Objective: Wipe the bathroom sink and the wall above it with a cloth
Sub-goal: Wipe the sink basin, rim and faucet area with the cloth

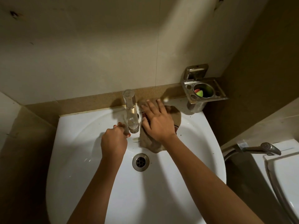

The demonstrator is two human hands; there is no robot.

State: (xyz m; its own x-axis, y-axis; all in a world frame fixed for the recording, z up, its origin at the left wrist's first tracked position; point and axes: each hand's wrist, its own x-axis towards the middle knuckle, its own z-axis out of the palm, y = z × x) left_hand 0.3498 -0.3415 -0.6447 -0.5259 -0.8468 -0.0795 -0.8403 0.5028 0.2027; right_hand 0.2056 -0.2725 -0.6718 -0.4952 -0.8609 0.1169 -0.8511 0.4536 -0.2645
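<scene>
A white sink [77, 143] fills the lower middle of the head view, with a metal drain [140, 162] in its bowl. A brown cloth [149, 143] lies over the sink's back rim, right of the steel tap [131, 110]. My right hand [156, 122] presses flat on the cloth, fingers spread and reaching the brown strip at the wall's foot. My left hand [114, 141] is curled around the tap's spout end from the left. The pale tiled wall [97, 54] rises above the sink.
A steel holder [203, 92] with a green and red item in its cup is fixed to the wall at the sink's back right. A hand sprayer [265, 148] with its hose and a white toilet [284, 167] stand at the right. Brown tiles flank the sink.
</scene>
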